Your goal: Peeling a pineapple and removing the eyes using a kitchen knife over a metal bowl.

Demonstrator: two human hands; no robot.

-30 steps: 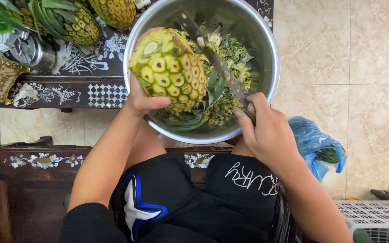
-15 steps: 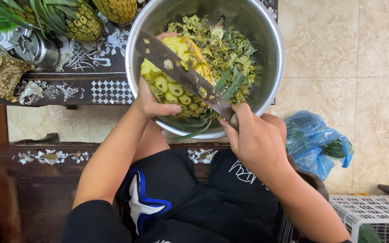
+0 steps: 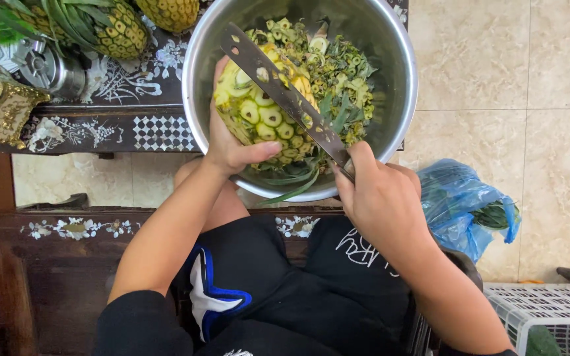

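Over a round steel bowl [image 3: 400,99], the left hand [image 3: 232,148] gripped a half-peeled yellow pineapple [image 3: 258,115] while the right hand [image 3: 377,198] clenched a long metal knife [image 3: 278,89] laid across it

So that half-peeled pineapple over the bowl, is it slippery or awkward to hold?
Probably slippery: the pineapple shows wet-looking, pared yellow flesh. The left hand cups it from below, which suggests some weight. Rounded as it is, it would likely roll if let go in the metal bowl.
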